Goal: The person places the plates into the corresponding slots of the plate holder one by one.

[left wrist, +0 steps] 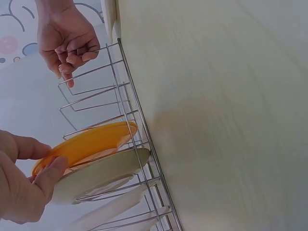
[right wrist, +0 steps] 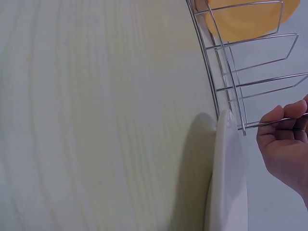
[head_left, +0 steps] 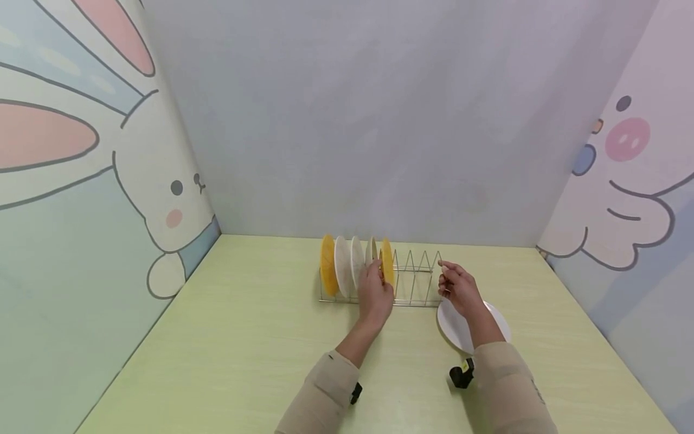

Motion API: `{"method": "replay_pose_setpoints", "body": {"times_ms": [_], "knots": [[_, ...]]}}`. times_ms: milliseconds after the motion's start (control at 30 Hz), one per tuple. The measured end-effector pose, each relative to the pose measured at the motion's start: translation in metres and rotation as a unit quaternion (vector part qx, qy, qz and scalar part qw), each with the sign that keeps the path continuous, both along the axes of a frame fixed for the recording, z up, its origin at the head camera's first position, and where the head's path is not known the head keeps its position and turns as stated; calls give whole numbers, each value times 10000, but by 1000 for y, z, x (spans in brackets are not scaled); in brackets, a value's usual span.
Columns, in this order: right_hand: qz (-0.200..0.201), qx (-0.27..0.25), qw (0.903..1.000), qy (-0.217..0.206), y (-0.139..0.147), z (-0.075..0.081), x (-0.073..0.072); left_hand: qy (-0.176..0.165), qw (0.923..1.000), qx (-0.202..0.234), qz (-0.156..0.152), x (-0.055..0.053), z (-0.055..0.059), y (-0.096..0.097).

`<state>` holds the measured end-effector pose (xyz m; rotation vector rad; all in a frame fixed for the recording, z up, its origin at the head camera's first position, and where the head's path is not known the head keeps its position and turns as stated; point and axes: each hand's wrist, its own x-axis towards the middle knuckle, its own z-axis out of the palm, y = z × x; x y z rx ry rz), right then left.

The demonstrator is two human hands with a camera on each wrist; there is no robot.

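A wire dish rack (left wrist: 134,86) stands on the table, with several plates upright in its left part. My left hand (head_left: 375,298) pinches the rim of an orange-yellow plate (head_left: 387,262) between thumb and fingers; that plate sits in a slot of the rack. Beside it is a beige plate (left wrist: 103,175), then two white plates (head_left: 342,265) and another yellow plate (head_left: 328,265) at the left end. At the rack's right end, my right hand (head_left: 461,293) grips the end wire with curled fingers. A white plate (right wrist: 231,178) lies close by, below that hand.
The pale green table (head_left: 260,349) meets a grey wall (head_left: 347,120) behind the rack. Side panels with cartoon animals flank it. A black wrist camera (head_left: 462,377) shows by the right sleeve.
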<state>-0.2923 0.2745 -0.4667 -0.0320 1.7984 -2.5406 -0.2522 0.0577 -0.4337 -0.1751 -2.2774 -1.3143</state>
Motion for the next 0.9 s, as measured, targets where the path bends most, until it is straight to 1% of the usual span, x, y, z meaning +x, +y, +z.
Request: {"method": "replay_pose_setpoints", "body": {"times_ms": [67, 133, 233, 467, 567, 667, 700, 767, 800, 833, 867, 900], "knots": [[-31, -5, 10000, 0, -1, 0, 0, -19, 9996, -251, 90, 0, 1, -1], [-48, -10, 10000, -24, -1, 1, 1, -103, 9990, -413, 136, -1, 2, -1], [-74, -1, 10000, -64, -2, 2, 2, -217, 9987, -444, 147, -2, 2, -1], [-38, 13, 9999, -106, -2, 1, 1, -345, 9988, -322, 117, -3, 2, -1], [-1, 52, 10000, 16, -1, 1, 2, -363, 9989, -277, 143, -3, 3, -1], [137, 66, 9995, 289, 0, 0, 3, -334, 9990, -260, 153, -3, 3, 0], [190, -27, 9989, 429, 0, 0, 4, -319, 9990, -274, 155, -3, 2, 1], [71, 5, 9987, 504, -2, 1, 6, -312, 9990, -279, 125, -3, 2, 1], [-50, 143, 9984, 549, -4, 2, 7, -325, 9991, -251, 98, -3, 1, 1], [-283, 444, 9970, 562, -6, 3, 8, -351, 9992, -206, 63, -2, 1, 0], [-555, 802, 9936, 574, -9, 5, 10, -387, 9991, -139, 31, -1, 1, 0], [-855, 1191, 9877, 551, -12, 6, 11, -429, 9991, -67, -14, 1, 1, -1]]}}
